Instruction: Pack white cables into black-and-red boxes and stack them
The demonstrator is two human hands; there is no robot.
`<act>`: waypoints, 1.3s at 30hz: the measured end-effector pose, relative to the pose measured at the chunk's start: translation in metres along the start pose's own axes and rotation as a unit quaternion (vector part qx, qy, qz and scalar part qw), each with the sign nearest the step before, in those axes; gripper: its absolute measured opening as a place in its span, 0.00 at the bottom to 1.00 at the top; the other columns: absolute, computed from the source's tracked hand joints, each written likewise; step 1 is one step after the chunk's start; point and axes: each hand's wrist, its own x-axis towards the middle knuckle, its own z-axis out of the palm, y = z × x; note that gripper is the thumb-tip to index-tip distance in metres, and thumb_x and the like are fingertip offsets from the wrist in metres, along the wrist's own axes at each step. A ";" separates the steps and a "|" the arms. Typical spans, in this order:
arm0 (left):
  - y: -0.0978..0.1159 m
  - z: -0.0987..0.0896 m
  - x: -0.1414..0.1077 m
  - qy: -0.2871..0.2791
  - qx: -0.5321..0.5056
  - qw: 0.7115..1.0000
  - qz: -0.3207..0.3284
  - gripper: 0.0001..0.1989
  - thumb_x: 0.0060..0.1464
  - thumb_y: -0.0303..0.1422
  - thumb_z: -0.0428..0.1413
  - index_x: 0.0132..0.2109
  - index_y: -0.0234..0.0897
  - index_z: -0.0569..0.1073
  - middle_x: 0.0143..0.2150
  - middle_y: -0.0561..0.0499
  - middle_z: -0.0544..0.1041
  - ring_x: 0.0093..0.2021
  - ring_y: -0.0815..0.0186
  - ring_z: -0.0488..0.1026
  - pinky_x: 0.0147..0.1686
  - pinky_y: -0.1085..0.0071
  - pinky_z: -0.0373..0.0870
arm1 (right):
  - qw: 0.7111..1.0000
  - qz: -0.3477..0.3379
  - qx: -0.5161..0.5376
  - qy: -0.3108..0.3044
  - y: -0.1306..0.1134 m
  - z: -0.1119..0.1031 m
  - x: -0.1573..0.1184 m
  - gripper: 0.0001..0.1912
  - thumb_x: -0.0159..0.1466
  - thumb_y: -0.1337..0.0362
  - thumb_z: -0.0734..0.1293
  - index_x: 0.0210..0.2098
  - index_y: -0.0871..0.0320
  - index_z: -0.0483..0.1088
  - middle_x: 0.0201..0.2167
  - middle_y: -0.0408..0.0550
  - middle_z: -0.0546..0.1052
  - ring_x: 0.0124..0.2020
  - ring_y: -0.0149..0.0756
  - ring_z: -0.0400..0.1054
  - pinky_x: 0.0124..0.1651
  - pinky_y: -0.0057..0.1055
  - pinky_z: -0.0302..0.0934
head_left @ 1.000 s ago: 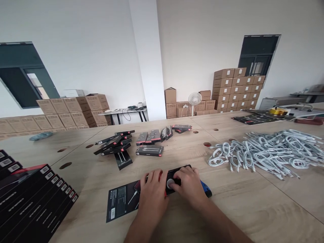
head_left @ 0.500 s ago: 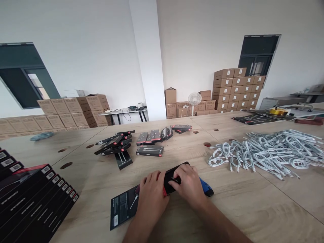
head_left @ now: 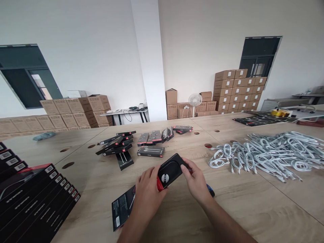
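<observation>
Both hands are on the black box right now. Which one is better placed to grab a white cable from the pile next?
Probably the right hand. The cable pile lies on its side of the table, with bare wood between them. The left hand grips the black box at its red end and can likely hold it alone.

- Stacked boxes (head_left: 32, 199) lie lower left on the table (head_left: 253, 202).
- Cable pile (head_left: 273, 153) lies right.
- Scattered packages (head_left: 121, 145) sit centre, behind the held box (head_left: 170, 170).

wooden table (head_left: 253, 202) | black boxes (head_left: 118, 146) | white cables (head_left: 268, 153) | flat cartons (head_left: 32, 199)
</observation>
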 end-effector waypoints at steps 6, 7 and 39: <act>-0.004 0.001 -0.001 0.043 -0.070 0.996 0.045 0.40 0.45 0.28 0.68 0.64 0.45 0.62 0.60 0.44 0.74 0.61 0.50 0.69 0.59 0.49 0.63 | 0.991 -0.026 0.057 -0.120 -0.023 0.013 -0.018 0.19 0.68 0.49 0.65 0.49 0.50 0.80 0.55 0.54 0.78 0.58 0.46 0.70 0.62 0.45 0.63; -0.005 -0.001 -0.001 0.052 -0.081 0.994 0.057 0.41 0.46 0.29 0.68 0.65 0.46 0.61 0.61 0.44 0.73 0.61 0.50 0.69 0.59 0.48 0.63 | 0.988 -0.007 0.085 -0.126 -0.024 0.013 -0.018 0.19 0.68 0.48 0.65 0.50 0.49 0.80 0.57 0.53 0.76 0.58 0.46 0.70 0.61 0.45 0.64; 0.019 -0.006 -0.009 0.261 -0.302 0.915 0.066 0.17 0.57 0.37 0.60 0.52 0.46 0.65 0.57 0.45 0.65 0.61 0.54 0.65 0.57 0.55 0.66 | 0.913 0.100 0.364 -0.155 -0.063 -0.002 -0.014 0.15 0.62 0.59 0.73 0.46 0.54 0.70 0.42 0.47 0.82 0.44 0.36 0.76 0.47 0.33 0.67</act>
